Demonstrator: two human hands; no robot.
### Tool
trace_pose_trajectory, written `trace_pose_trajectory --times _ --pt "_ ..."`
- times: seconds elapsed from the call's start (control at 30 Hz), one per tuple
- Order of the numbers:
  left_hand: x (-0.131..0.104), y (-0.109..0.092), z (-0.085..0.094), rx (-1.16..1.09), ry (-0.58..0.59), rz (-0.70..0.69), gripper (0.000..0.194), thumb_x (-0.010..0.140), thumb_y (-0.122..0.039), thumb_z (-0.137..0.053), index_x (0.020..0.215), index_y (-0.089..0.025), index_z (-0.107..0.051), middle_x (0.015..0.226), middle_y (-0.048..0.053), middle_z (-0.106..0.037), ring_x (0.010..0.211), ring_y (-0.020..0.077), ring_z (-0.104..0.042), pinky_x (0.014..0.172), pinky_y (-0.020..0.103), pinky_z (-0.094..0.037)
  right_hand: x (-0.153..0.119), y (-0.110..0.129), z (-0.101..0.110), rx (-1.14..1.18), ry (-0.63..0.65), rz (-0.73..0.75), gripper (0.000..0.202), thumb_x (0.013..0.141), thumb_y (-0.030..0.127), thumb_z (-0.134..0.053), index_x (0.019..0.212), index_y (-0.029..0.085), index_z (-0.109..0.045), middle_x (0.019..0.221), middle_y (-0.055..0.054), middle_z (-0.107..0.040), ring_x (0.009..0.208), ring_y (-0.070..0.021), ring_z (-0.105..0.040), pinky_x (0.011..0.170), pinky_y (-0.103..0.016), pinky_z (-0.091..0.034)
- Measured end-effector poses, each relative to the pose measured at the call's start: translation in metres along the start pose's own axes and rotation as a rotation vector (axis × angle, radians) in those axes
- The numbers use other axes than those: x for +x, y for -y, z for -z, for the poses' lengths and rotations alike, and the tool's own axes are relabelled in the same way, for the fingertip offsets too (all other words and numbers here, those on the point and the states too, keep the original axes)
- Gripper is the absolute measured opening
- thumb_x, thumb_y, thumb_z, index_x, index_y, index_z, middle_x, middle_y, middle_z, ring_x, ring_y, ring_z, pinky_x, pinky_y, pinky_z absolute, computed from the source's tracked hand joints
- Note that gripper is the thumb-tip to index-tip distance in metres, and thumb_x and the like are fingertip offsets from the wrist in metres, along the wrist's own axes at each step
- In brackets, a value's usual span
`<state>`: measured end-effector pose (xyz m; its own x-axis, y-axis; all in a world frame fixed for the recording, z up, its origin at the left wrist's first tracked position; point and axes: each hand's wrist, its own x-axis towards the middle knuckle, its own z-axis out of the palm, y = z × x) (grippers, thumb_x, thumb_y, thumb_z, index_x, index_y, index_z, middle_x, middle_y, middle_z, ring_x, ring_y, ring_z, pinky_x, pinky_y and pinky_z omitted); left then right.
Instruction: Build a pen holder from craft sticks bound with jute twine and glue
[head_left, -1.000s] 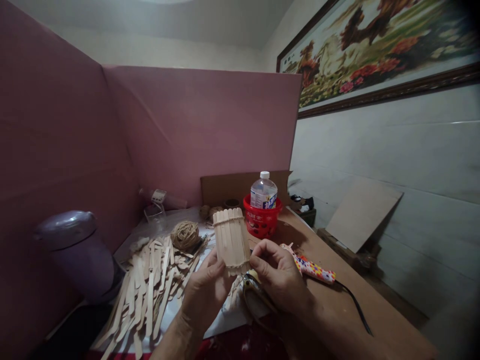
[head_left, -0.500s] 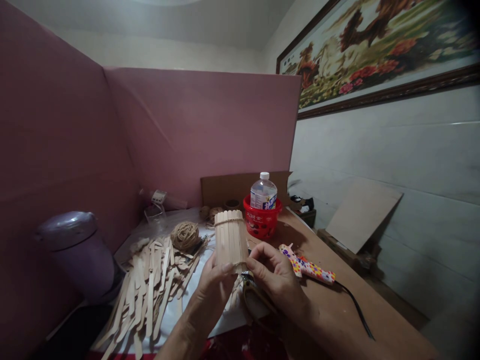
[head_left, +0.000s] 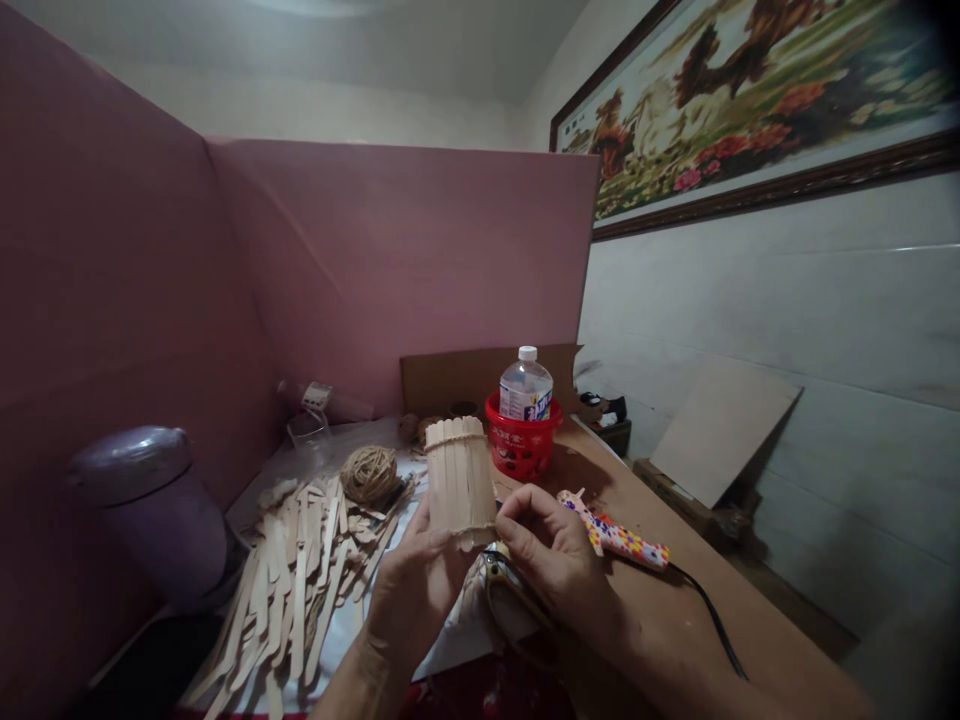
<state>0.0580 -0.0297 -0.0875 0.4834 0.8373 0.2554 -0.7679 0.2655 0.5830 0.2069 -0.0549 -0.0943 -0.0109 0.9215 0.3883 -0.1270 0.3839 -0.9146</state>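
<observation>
Twine [head_left: 455, 440] bands both ends of the stick tube [head_left: 459, 487], gripped at near centre by the left hand [head_left: 420, 578]; right hand [head_left: 556, 550] seemingly pinches the lower band [head_left: 466, 534], its fastening unclear; loose sticks [head_left: 298, 570] lie left.

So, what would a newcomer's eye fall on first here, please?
Probably the curved row of wooden sticks held in the left hand, with the right hand at its lower edge. Behind it, a bottle stands in a red bucket; a flowered glue gun lies further right.
</observation>
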Motion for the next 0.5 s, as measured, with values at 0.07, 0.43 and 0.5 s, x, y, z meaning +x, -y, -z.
trace_pose_trajectory --times 0.07,0.43,0.5 --pt "-0.0005 -0.0002 0.0006 -0.022 -0.006 0.009 0.061 0.072 -0.01 -0.055 0.132 -0.016 -0.043 0.108 0.01 -0.066 0.102 0.0264 -0.061 0.093 0.04 -0.044 0.0004 0.001 -0.0005 -0.027 -0.012 0.005 0.025 0.083 0.039 -0.062 0.073 0.018 -0.054 0.065 0.003 -0.046 0.058 -0.0098 -0.04 0.053 -0.022 -0.032" --pt "0.0024 -0.0017 0.0001 0.02 -0.007 0.006 0.054 0.075 -0.012 -0.052 0.128 -0.015 -0.049 0.109 0.011 -0.065 0.105 0.0275 -0.058 0.094 0.04 -0.043 -0.0003 0.0061 0.0013 -0.141 -0.091 0.056 0.022 0.082 0.038 -0.062 0.073 0.018 -0.057 0.067 0.001 -0.051 0.06 -0.0114 -0.044 0.053 -0.023 -0.036" --pt "0.0021 -0.0005 -0.0003 0.032 0.007 0.005 0.051 0.077 -0.014 -0.052 0.127 -0.015 -0.049 0.109 0.011 -0.065 0.106 0.0274 -0.058 0.095 0.041 -0.042 0.0 0.005 0.0018 -0.132 -0.079 0.064 0.021 0.083 0.036 -0.062 0.074 0.018 -0.057 0.068 0.001 -0.051 0.061 -0.0114 -0.045 0.055 -0.023 -0.036"
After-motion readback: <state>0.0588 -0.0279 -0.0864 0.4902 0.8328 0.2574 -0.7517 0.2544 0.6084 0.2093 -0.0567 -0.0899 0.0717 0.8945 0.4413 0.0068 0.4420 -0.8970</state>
